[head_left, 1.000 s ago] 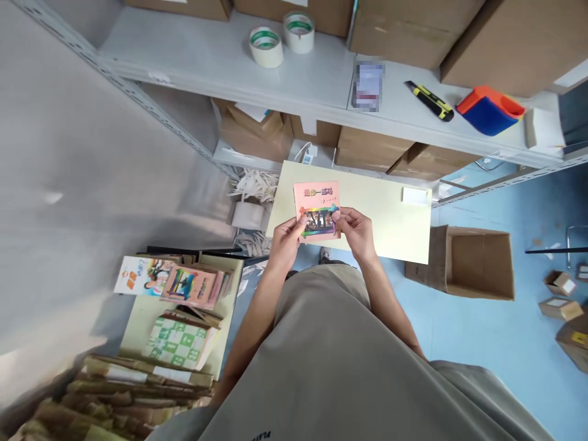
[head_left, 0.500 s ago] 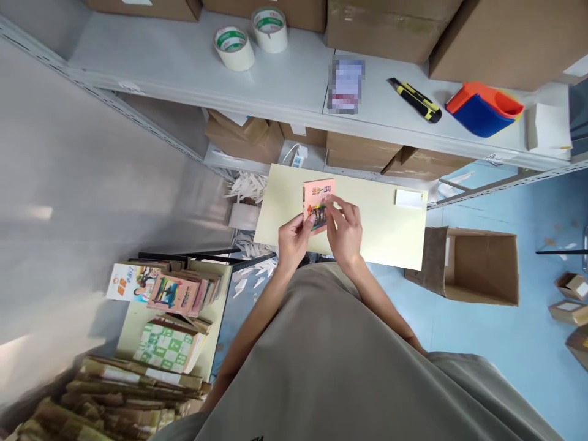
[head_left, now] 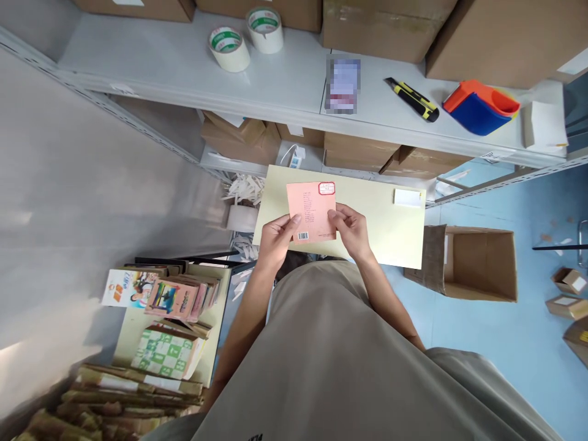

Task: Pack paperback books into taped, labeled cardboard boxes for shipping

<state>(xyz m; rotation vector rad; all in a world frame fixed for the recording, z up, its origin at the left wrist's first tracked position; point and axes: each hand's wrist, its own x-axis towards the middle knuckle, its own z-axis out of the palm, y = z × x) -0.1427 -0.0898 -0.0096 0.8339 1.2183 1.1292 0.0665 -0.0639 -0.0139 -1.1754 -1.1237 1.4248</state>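
Note:
A small pink book (head_left: 314, 205) is held between my two hands above the pale yellow tabletop (head_left: 386, 236). Its back cover faces me, with lines of small print, a barcode at the lower left and a red-framed white label at the upper right. My left hand (head_left: 277, 240) pinches the left edge, thumb on the cover. At the right edge my right hand (head_left: 353, 229) grips it the same way. The fingers behind the book are partly hidden. A small white box or pad (head_left: 407, 197) lies at the right end of the tabletop.
On the shelf ahead are tape rolls (head_left: 228, 49), a box cutter (head_left: 412, 99) and an orange-blue tape dispenser (head_left: 480, 107). Book stacks (head_left: 169, 297) stand at left, with wrapped bundles (head_left: 105, 398) below. An opened carton (head_left: 480, 263) sits on the floor at right.
The pink book has been turned from its front cover to its back cover. My right hand has moved from over the cover to its right edge.

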